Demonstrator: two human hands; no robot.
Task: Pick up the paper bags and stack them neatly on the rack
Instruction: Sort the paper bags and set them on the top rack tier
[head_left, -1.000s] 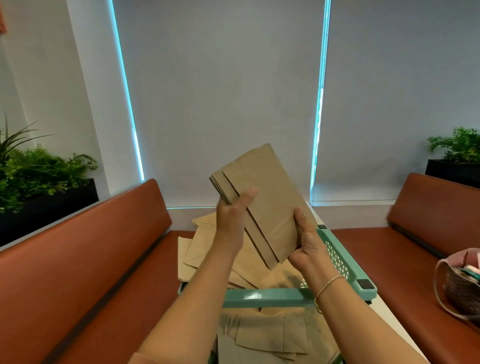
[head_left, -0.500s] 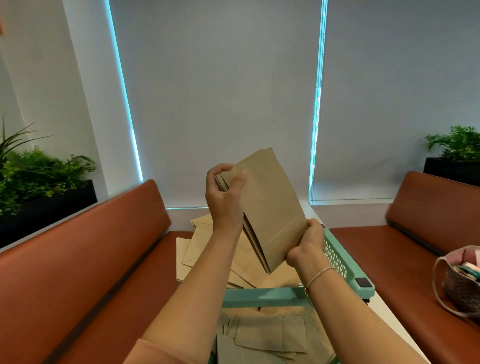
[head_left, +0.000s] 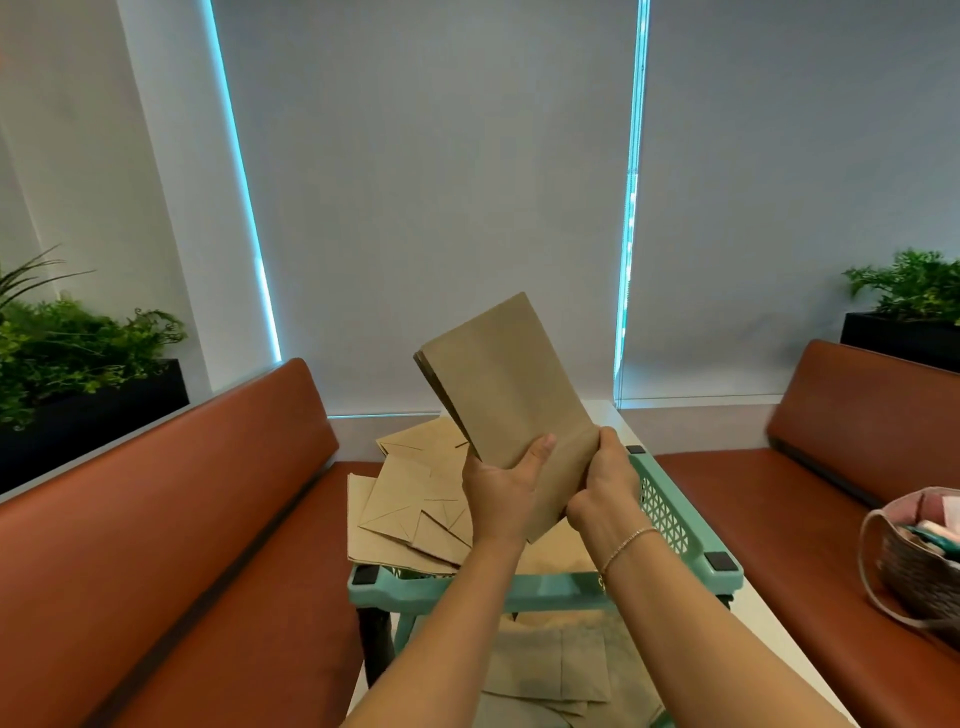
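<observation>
- Grey roller blinds (head_left: 431, 182) fill the top of the frame; rust-brown bench seats (head_left: 171, 519) run down the left and right sides, with planters of greenery (head_left: 67, 353) behind them.
- At lower centre stands a teal plastic rack (head_left: 670, 514); loose brown paper bags (head_left: 415, 509) lie scattered on its top tier, more on the tier below.
- A woven basket (head_left: 914, 566) sits on the bench at the right edge.
- At centre, the left hand (head_left: 501, 483) and right hand (head_left: 605, 483) both grip the lower end of a tilted stack of paper bags (head_left: 509, 379) above the rack.
</observation>
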